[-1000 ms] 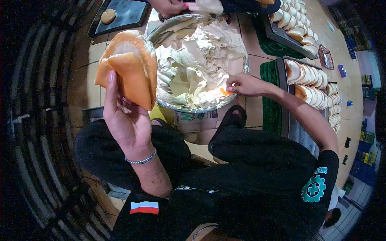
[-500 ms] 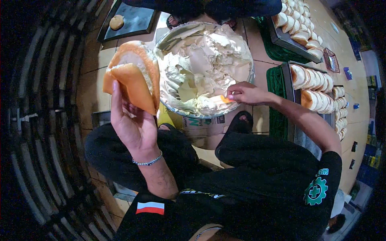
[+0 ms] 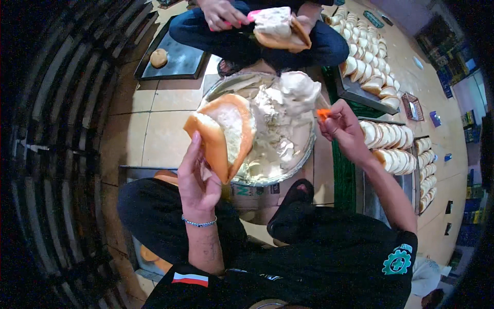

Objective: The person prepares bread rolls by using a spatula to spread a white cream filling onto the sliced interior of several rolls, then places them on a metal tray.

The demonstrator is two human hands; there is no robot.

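My left hand (image 3: 199,181) holds up a split bread bun (image 3: 216,141), its pale crumb side facing the cream and its golden crust against my fingers. My right hand (image 3: 346,133) grips the orange handle of a spatula (image 3: 323,113). A large lump of pale cream (image 3: 298,88) sits on the spatula's blade, which it mostly hides, over the right side of a wide round basin (image 3: 267,182). More whipped cream (image 3: 278,134) fills that basin, and the bun covers part of its left side.
Opposite sits a person whose hands hold a pink spatula (image 3: 252,16) with cream and an opened bun (image 3: 278,42). A dark tray (image 3: 180,56) with one small round bun (image 3: 158,58) lies far left. Trays of filled buns (image 3: 388,134) stand at the right. Dark racks (image 3: 56,154) line the left.
My right hand has lifted the spatula out of the basin, up and right, with cream on it. The bun in my left hand has moved right, over the basin's edge.
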